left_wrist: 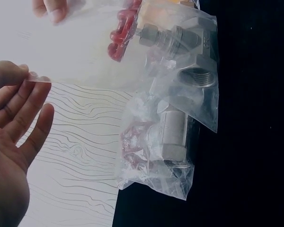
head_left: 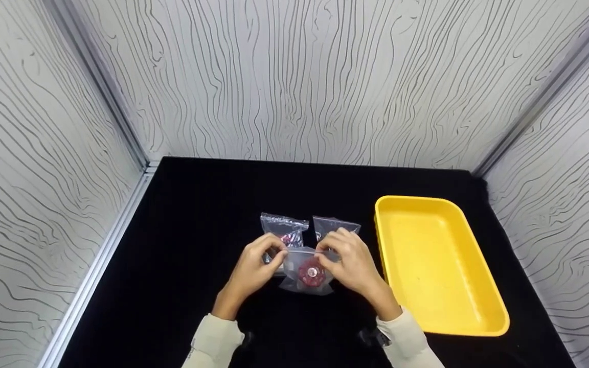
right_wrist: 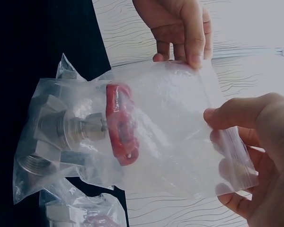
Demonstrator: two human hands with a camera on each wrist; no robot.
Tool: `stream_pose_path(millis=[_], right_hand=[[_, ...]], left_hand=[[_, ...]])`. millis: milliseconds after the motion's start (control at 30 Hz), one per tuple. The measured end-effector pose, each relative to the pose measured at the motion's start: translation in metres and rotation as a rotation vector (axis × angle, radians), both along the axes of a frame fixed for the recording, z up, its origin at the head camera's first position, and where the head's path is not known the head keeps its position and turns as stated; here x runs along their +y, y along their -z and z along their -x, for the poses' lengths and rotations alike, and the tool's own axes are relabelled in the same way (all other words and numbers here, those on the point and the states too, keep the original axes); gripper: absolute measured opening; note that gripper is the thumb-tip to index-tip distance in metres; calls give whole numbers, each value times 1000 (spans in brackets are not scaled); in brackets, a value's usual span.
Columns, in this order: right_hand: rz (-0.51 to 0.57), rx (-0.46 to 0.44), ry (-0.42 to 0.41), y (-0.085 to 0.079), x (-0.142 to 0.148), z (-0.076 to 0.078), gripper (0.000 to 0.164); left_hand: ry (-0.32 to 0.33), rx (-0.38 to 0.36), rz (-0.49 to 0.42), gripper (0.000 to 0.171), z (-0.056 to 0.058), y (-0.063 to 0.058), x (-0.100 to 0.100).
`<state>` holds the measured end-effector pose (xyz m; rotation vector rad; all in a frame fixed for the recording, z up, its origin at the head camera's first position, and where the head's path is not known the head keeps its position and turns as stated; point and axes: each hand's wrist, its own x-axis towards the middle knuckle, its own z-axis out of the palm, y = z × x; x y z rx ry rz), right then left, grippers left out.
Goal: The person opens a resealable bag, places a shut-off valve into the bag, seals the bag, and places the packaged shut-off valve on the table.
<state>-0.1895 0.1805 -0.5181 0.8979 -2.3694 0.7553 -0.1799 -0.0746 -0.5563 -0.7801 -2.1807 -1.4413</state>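
Observation:
A clear zip bag stands between the two hands, holding a metal valve with a red handwheel. My left hand pinches the bag's upper edge at the left between thumb and index finger, its other fingers loosely spread in the left wrist view. At the right of the same edge, my right hand pinches the plastic near the zip strip. The valve sits at the bag's bottom, below both hands, its threaded opening visible through the plastic.
Behind the hands lie two more clear bags, one at the left and one at the right, partly covered by the hands. A yellow tray is on the black tabletop at the right. Patterned panels enclose the table.

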Motion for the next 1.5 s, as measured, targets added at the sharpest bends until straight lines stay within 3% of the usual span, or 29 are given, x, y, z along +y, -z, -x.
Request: stream_pose_path(millis=[167, 567, 1000, 1500], right_hand=[[15, 19, -6, 2, 1, 0, 20], [26, -105, 22, 0, 12, -4, 21], [62, -24, -13, 5, 17, -1, 19], [113, -103, 30, 12, 30, -6, 20]], left_hand=[[2, -9, 1, 10, 0, 0, 0], [7, 13, -24, 11, 1, 0, 1], [15, 11, -27, 12, 1, 0, 0], [3, 3, -11, 12, 4, 0, 0]])
